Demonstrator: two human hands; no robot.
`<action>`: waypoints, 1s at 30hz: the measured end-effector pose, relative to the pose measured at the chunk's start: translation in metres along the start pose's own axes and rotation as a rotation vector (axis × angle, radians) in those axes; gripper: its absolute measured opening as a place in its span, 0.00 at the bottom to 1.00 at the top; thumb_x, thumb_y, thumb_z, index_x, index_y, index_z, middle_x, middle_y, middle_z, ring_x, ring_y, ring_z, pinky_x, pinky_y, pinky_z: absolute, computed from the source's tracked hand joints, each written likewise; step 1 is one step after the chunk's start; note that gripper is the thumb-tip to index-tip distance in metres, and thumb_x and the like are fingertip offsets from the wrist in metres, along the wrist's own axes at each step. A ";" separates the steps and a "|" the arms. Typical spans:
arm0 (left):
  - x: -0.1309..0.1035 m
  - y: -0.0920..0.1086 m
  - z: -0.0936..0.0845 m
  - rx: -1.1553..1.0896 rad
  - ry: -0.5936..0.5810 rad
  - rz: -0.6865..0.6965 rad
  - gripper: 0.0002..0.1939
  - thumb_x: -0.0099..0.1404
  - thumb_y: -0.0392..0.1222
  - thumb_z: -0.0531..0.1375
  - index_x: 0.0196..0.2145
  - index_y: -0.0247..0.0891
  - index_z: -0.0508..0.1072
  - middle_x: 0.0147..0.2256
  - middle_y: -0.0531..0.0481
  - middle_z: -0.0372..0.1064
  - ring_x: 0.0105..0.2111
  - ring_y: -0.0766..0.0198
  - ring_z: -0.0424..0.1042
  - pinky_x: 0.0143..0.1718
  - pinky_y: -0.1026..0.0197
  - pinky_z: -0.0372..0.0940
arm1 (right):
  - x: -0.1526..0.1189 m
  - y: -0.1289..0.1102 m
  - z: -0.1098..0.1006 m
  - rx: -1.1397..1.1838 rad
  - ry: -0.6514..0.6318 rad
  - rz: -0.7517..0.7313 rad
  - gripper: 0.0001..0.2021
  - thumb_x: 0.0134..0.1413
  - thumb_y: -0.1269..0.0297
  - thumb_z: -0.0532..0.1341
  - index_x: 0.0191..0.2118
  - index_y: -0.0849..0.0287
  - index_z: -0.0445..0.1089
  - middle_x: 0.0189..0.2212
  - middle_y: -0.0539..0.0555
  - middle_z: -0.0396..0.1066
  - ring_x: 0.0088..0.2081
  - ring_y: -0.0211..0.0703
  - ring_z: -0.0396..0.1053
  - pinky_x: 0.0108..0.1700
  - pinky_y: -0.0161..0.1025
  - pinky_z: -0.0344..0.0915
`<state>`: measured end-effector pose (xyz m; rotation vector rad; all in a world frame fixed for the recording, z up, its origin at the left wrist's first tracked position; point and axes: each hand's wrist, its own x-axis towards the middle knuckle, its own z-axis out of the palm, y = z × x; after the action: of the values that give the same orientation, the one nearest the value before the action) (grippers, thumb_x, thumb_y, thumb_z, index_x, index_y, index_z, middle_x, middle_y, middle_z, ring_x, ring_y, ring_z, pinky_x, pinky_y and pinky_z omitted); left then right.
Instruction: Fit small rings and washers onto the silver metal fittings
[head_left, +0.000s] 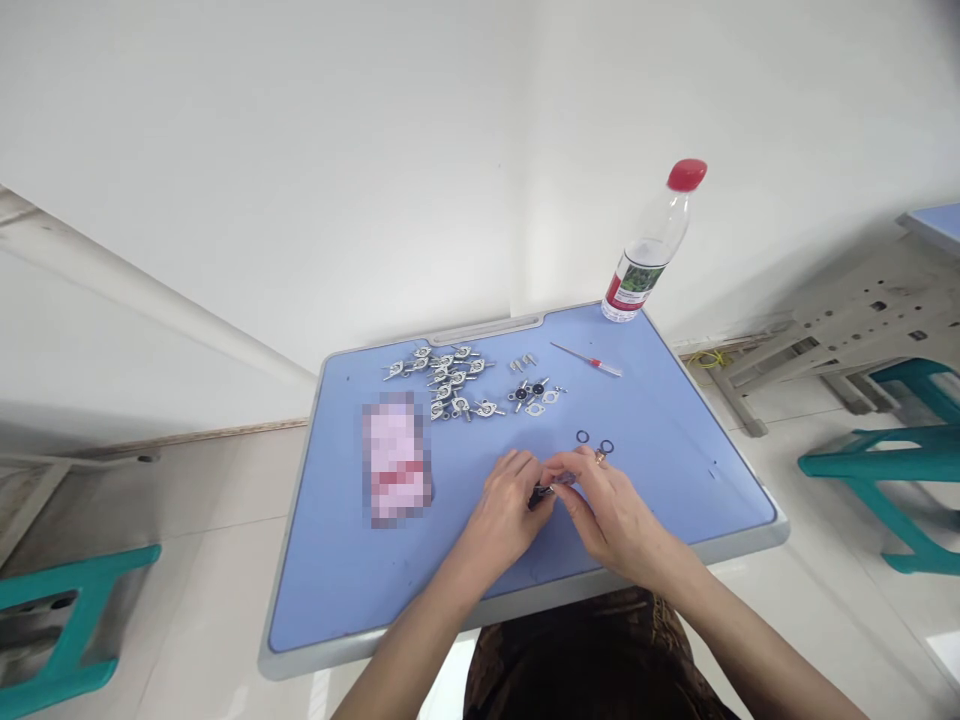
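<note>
There are two black rings (583, 431), two flat gaskets (541, 409), one screwdriver (595, 362), one bottle (636, 279).

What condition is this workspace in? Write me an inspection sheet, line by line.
Surface: blue desktop with a grey rim and a few dark specks.
Job's things: clustered metal fittings; flat gaskets; two black rings; small metal pieces; screwdriver.
Clutter: red-capped plastic bottle at the back right corner; pixelated pink item, identity unclear.
Hands: left hand and right hand meet at a small dark part, mostly hidden by the fingers.
Cables: thin yellow coil on the floor, possibly a cable.
Surroundings: white wall; teal stools on both sides; another desk at right.
</note>
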<state>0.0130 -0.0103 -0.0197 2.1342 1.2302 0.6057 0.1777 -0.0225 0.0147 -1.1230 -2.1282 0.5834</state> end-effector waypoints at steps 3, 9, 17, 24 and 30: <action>0.000 -0.002 0.002 0.004 0.028 0.019 0.07 0.62 0.30 0.57 0.37 0.40 0.68 0.33 0.52 0.66 0.34 0.61 0.65 0.43 0.54 0.62 | 0.003 -0.001 -0.001 -0.056 -0.015 -0.032 0.12 0.64 0.74 0.48 0.49 0.58 0.62 0.40 0.58 0.68 0.38 0.45 0.66 0.39 0.43 0.67; -0.002 -0.005 0.005 -0.041 0.046 0.043 0.10 0.63 0.30 0.57 0.42 0.41 0.68 0.38 0.51 0.70 0.40 0.59 0.68 0.47 0.51 0.63 | 0.006 0.002 0.003 -0.098 -0.024 -0.043 0.15 0.66 0.70 0.50 0.55 0.56 0.61 0.39 0.58 0.66 0.36 0.44 0.66 0.36 0.42 0.68; -0.001 -0.001 0.002 -0.078 0.031 0.017 0.14 0.64 0.31 0.57 0.47 0.41 0.68 0.44 0.49 0.70 0.45 0.58 0.67 0.49 0.52 0.63 | 0.007 -0.001 -0.006 0.017 -0.166 -0.030 0.24 0.62 0.78 0.46 0.62 0.57 0.55 0.44 0.59 0.67 0.43 0.46 0.65 0.42 0.44 0.69; -0.003 -0.006 0.006 -0.060 0.041 0.034 0.10 0.62 0.30 0.57 0.41 0.40 0.68 0.39 0.50 0.70 0.42 0.58 0.69 0.50 0.49 0.61 | 0.011 -0.004 -0.013 0.040 -0.222 -0.084 0.24 0.61 0.78 0.47 0.62 0.59 0.54 0.49 0.60 0.67 0.46 0.46 0.64 0.50 0.48 0.67; 0.000 -0.002 0.001 -0.035 0.043 0.017 0.07 0.61 0.29 0.57 0.32 0.40 0.66 0.34 0.52 0.67 0.36 0.60 0.66 0.42 0.55 0.62 | 0.007 0.007 -0.011 0.141 -0.076 -0.054 0.18 0.65 0.73 0.49 0.59 0.55 0.57 0.39 0.55 0.70 0.40 0.44 0.67 0.45 0.44 0.66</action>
<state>0.0124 -0.0099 -0.0218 2.1144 1.2167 0.6783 0.1870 -0.0123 0.0202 -0.9775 -2.1374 0.7491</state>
